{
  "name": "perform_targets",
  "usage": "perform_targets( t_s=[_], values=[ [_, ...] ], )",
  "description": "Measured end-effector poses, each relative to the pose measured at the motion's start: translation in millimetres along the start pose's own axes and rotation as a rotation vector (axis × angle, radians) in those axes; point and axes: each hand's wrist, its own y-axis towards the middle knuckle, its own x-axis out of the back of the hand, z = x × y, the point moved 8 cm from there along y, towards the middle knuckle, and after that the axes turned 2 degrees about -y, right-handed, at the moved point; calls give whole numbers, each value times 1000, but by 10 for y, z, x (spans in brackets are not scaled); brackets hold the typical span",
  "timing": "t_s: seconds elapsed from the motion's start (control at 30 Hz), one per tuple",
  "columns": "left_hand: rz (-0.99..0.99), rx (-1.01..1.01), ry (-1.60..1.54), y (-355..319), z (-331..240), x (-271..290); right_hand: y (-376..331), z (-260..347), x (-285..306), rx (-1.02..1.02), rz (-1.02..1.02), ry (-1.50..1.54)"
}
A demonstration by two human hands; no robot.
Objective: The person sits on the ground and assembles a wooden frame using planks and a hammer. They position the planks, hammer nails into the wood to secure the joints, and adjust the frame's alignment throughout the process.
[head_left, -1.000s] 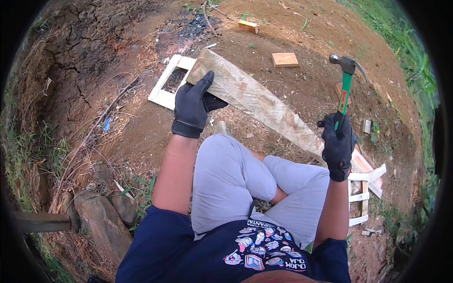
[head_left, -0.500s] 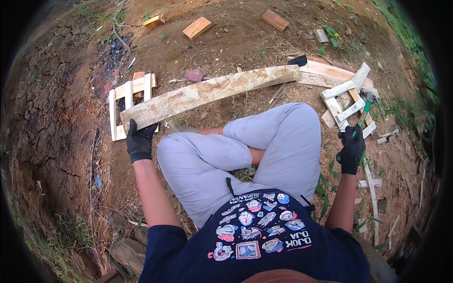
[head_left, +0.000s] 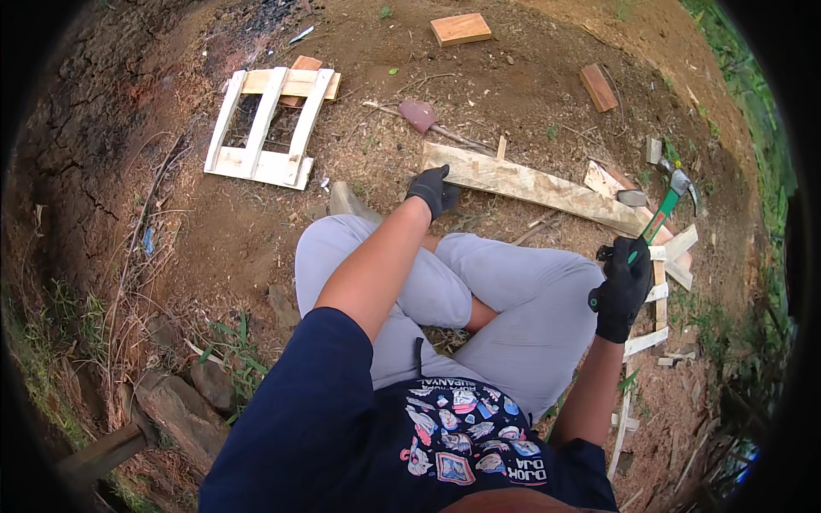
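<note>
My left hand [head_left: 434, 190], in a black glove, is closed on the left end of a long, rough wooden plank [head_left: 530, 185]. The plank slants away to the right across the ground in front of my crossed legs, its far end over some pale boards. Beside my right knee, my right hand [head_left: 624, 280], also gloved in black, grips a claw hammer [head_left: 663, 214] by its green handle. The hammer's metal head points up and away, apart from the plank. Partly behind the right hand lies a small slatted wooden frame [head_left: 657, 295].
A larger slatted wooden frame [head_left: 272, 128] lies at the far left. Wooden blocks [head_left: 462, 30] are spread over the far dirt. A tool with a reddish blade [head_left: 417, 116] rests beyond the plank. A grey block [head_left: 632, 197] sits by the plank's right end.
My left hand has moved rightward with the plank, which now slants the other way. The right hand still holds the hammer, its head still up. The whole view has turned to the left.
</note>
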Motion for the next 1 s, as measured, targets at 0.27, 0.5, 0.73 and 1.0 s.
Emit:
perform_targets(
  t_s=[0.27, 0.5, 0.73, 1.0],
  values=[
    [880, -356, 2089, -2322, 124, -1158, 755, -614, -2453, 257, 252, -145],
    [860, -379, 2135, -2070, 443, -1026, 730, -685, -3633, 374, 448, -493],
    [668, -443, 2071, -2132, 148, -1048, 747, -1126, -4246, 372, 542, -633],
    [624, -603, 2018, -2219, 185, -991, 686, -1281, -4456, 578, 420, -668]
  ],
)
